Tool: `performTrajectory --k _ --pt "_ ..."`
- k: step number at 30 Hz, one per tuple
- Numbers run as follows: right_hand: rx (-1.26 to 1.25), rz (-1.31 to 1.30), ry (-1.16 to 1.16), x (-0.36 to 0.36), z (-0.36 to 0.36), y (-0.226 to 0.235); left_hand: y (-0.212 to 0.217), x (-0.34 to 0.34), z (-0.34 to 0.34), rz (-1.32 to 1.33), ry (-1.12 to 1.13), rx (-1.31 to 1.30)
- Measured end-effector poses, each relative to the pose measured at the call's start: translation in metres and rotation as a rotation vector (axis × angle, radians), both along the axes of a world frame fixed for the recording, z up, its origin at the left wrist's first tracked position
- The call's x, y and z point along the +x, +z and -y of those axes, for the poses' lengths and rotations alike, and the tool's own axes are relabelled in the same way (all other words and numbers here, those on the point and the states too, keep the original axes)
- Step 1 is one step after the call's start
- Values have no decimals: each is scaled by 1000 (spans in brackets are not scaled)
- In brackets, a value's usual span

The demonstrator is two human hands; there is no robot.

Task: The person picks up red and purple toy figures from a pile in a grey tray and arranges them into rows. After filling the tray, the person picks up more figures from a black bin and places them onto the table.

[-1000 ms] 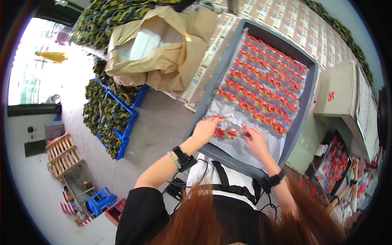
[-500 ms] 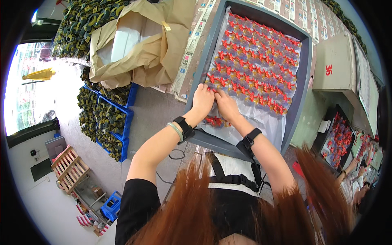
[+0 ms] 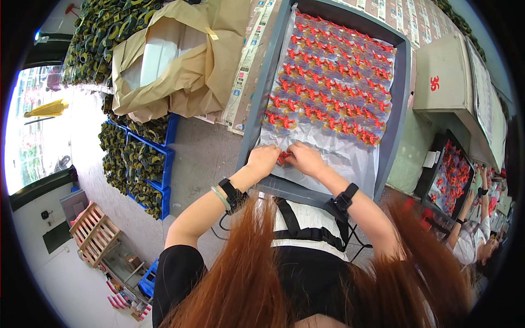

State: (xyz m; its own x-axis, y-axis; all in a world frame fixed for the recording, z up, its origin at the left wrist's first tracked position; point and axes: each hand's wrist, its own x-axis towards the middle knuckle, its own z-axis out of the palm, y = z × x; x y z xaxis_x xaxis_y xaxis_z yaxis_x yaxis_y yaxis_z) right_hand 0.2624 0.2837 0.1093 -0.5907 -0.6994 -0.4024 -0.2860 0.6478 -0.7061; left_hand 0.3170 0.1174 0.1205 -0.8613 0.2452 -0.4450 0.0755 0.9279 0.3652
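Observation:
A grey tray (image 3: 402, 98) lined with white paper (image 3: 350, 158) holds several rows of small red and yellow pieces (image 3: 328, 82). My left hand (image 3: 263, 160) and my right hand (image 3: 306, 158) meet at the tray's near edge, fingers pinched together on one small red piece (image 3: 283, 158) on the paper. Both wrists wear black bands, and the left also has a green bracelet.
A crumpled brown paper bag (image 3: 180, 60) lies left of the tray. Blue crates (image 3: 158, 158) of dark green parts stand on the floor at the left. A beige box (image 3: 448, 82) sits right of the tray. Another person (image 3: 470, 235) works at a second tray (image 3: 451, 169) at the right.
Both hands have come together at the tray's near left corner, closing on one red piece. The view has tilted, so the tray now sits higher in the picture.

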Motion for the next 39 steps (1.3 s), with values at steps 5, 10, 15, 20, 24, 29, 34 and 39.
performTrajectory --k 5,10,15,20,24,29,34,39 --pt "-42 48 -170 -13 -20 3 8 -17 7 224 158 106" --pt "-9 351 -445 -29 -54 -11 -14 -21 2 -46 388 261" --pt "78 -166 -260 -18 -60 5 14 -17 -14 73 368 157" --pt "101 -368 22 -8 -52 -12 -14 -5 -20 -107 109 -51" --pt "47 -288 -128 -12 -63 1 16 -14 -22 40 137 154" --pt "-100 -424 -193 -18 -58 12 13 -40 -27 -399 61 121" --pt "-77 -575 -128 -25 -30 -4 -21 -62 -29 -419 -27 20" --pt "69 -504 -152 -27 -22 -9 -21 -65 -43 -414 -75 -28"
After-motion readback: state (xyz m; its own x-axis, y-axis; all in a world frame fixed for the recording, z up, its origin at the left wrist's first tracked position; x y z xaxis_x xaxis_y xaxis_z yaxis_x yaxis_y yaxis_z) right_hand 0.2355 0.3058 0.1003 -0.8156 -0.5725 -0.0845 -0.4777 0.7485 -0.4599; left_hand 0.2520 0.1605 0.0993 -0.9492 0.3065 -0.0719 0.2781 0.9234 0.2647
